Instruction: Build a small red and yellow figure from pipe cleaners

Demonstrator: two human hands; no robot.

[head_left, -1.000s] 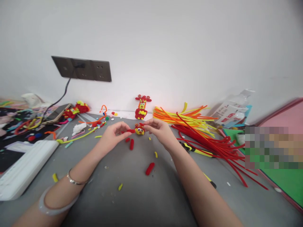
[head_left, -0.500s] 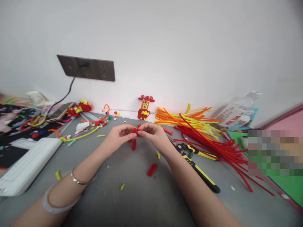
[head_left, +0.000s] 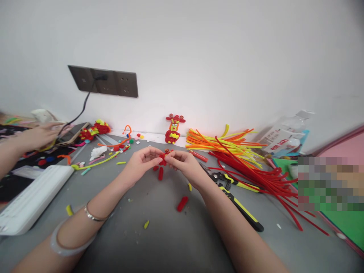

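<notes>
My left hand (head_left: 140, 163) and my right hand (head_left: 184, 163) meet at the middle of the grey table (head_left: 170, 235). Both pinch a small red pipe-cleaner figure (head_left: 163, 157) held just above the table; most of it is hidden by my fingers. Short red pipe-cleaner pieces (head_left: 182, 203) and yellow bits (head_left: 146, 224) lie scattered below my hands. A finished red and yellow figure (head_left: 174, 129) stands against the wall behind.
A heap of red, orange and yellow pipe cleaners (head_left: 241, 151) lies at the right, with yellow-handled pliers (head_left: 236, 197) beside my right forearm. A water bottle (head_left: 284, 132) lies further right. A white box (head_left: 31, 197) sits left. Another person's hand (head_left: 40, 134) reaches over a phone.
The figure's yellow face showed a second ago; now my fingers close round it. Another person's hand has come in at the far left. The camera shifted slightly, and the pliers show in full.
</notes>
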